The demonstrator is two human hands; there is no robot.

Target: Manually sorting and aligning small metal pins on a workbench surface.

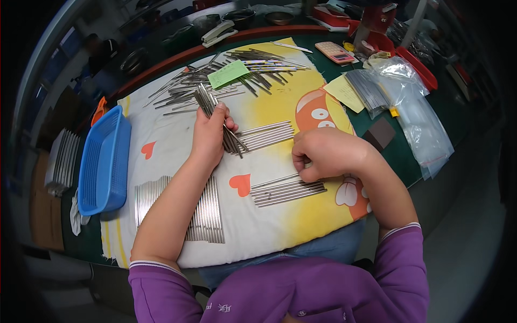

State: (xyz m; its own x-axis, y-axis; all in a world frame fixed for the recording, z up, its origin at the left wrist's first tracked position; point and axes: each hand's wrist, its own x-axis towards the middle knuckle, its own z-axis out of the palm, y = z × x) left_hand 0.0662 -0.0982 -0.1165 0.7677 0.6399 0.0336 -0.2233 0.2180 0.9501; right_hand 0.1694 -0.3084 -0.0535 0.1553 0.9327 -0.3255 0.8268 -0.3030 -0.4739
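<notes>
My left hand (211, 129) is wrapped round a bundle of thin metal rods (204, 100), which tilts over the cloth. A short row of rods (269, 134) lies just to the right of that bundle. My right hand (318, 153) is closed in a pinch at the right end of a single metal rod (272, 181); its fingertips are partly hidden. That rod slants slightly above a lower row of rods (291, 194) lying side by side. Under my left forearm, a wide row of rods (207, 215) is partly covered.
A loose rod pile (188, 86) with a green paper slip (228, 74) lies at the far side of the padded cloth (161, 129). At left stands a blue basket (121, 161). To the right are a calculator (334, 52), plastic bags (417, 113) and a dark block (379, 134).
</notes>
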